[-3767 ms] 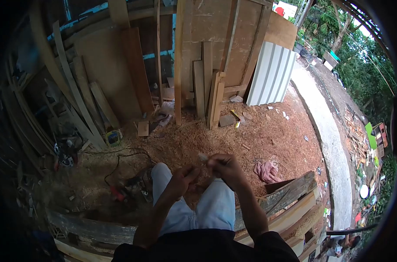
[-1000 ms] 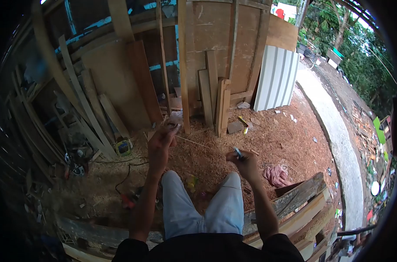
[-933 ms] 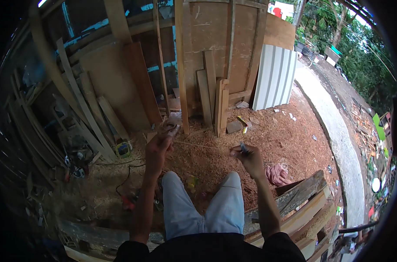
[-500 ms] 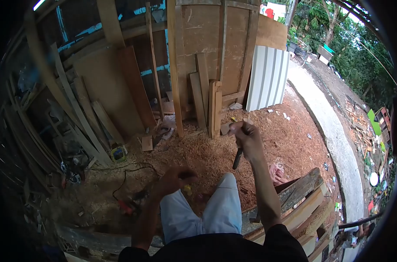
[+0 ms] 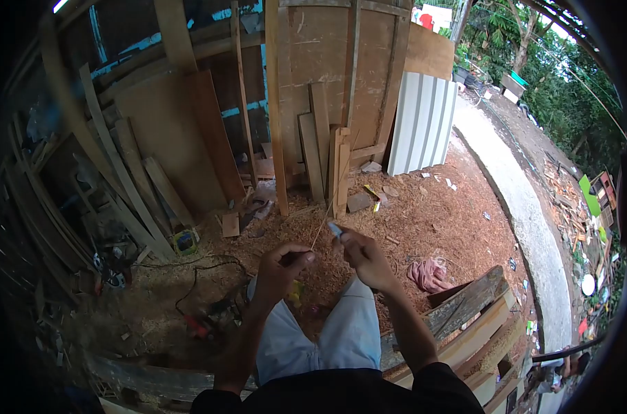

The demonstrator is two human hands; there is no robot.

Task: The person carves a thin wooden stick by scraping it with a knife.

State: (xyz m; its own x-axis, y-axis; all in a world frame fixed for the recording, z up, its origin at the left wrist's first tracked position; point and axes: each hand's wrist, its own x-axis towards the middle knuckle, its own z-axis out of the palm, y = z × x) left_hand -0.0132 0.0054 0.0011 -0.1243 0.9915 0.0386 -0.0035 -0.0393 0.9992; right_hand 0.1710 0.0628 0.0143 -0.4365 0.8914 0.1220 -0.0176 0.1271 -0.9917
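My left hand is closed in a pinch on the lower end of a thin, pale wooden strip, which slants up and to the right. Facing it, my right hand is wrapped round what looks like a small knife. Its pale, blade-like end sticks out past my fingers, close beside the strip; whether they touch I cannot tell. The handle is hidden in my grip. Both hands are in front of my knees, above a floor covered in wood shavings.
Boards lean on the plywood wall ahead, beside a corrugated sheet. A pink cloth lies right of my knees, near weathered timbers. A red power tool with a cord is on the left.
My right hand has come down and left, turning the knife so its pale end points up-left. My left hand has risen slightly, and the thin strip now shows in it.
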